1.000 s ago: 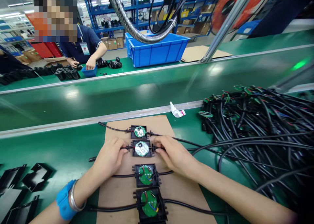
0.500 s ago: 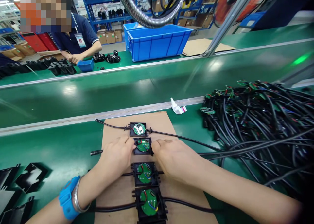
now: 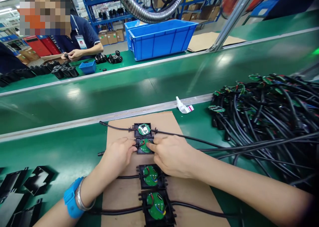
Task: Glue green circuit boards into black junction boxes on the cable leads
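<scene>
A row of black plastic cases runs down a brown cardboard sheet (image 3: pixel 124 200), each with a round green circuit board and a black cable. My left hand (image 3: pixel 121 153) has its fingers closed at the left edge of the second case from the far end (image 3: pixel 140 150). At that case's right edge is my right hand (image 3: pixel 171 154), its index fingertip touching the circuit board (image 3: pixel 144 145) and its other fingers curled. Beyond them lies the farthest case (image 3: pixel 136 133). Two nearer cases, one mid-sheet (image 3: pixel 142 185) and one in front (image 3: pixel 147 217), lie untouched.
A heap of black cables (image 3: pixel 264 120) with circuit boards covers the right side. Loose black covers (image 3: pixel 37 180) lie at left. A white tube (image 3: pixel 183 106) rests near the metal rail. Across the green conveyor (image 3: pixel 112 94) stand a blue bin (image 3: pixel 161 41) and a co-worker (image 3: pixel 84 34).
The second case has shifted up against the farthest one. My right index finger has moved from the case's edge onto its circuit board. The co-worker's hands have risen with a small dark part.
</scene>
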`<state>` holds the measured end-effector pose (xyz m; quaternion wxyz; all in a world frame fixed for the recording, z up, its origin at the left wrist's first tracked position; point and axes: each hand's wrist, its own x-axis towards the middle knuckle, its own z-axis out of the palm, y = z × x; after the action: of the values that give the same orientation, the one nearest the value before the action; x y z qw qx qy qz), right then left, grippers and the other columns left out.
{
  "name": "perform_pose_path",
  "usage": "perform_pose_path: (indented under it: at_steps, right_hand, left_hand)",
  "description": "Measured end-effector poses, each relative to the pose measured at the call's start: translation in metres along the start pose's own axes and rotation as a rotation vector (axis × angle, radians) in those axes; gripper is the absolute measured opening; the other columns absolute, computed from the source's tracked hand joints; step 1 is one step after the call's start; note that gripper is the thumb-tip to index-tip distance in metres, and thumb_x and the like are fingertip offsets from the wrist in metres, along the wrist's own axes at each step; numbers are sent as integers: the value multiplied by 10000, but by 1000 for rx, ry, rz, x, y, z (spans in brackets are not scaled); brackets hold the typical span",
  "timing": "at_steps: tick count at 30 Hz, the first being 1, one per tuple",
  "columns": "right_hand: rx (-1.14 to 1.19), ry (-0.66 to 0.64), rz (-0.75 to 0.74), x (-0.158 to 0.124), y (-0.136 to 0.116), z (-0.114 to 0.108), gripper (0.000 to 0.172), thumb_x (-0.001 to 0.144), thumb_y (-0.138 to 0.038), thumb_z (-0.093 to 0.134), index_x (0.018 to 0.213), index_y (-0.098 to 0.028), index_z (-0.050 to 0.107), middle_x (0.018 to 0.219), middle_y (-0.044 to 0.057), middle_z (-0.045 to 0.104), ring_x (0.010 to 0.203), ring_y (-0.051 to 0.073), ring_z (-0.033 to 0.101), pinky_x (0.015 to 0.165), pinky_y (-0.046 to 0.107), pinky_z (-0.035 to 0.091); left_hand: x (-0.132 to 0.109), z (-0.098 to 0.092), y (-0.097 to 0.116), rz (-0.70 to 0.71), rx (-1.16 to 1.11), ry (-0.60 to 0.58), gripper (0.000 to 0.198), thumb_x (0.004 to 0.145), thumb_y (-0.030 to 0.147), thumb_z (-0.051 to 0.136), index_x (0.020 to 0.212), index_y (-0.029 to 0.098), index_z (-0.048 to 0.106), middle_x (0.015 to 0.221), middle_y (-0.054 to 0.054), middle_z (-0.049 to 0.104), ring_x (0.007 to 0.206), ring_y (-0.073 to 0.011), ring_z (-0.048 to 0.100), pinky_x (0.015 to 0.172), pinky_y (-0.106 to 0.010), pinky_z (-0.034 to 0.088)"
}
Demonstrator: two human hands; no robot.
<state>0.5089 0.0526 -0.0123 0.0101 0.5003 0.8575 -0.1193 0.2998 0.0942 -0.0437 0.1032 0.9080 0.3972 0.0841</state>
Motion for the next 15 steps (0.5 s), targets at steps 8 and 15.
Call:
perform_pose_path:
  at_steps: [8, 15]
  right_hand:
    - [-33, 46, 36, -1, -5, 2, 256, 808, -212, 442, 920, -164, 668, 804, 66, 694, 704, 202, 626, 563, 283, 343]
    - [-48, 52, -19, -4, -5, 1, 249, 819, -232, 475, 880, -133, 694, 770, 104, 697, 659, 226, 638, 531, 301, 383]
  left_hand:
    - [1, 0, 8, 165, 373, 25, 233, 811, 31, 443, 883, 152, 629, 756, -55, 620, 716, -204, 612, 641, -303, 543]
    - [-12, -6, 2, 144, 387, -20, 403, 723, 8, 371, 981, 185, 626, 804, -64, 634, 752, -215, 627, 681, -318, 544]
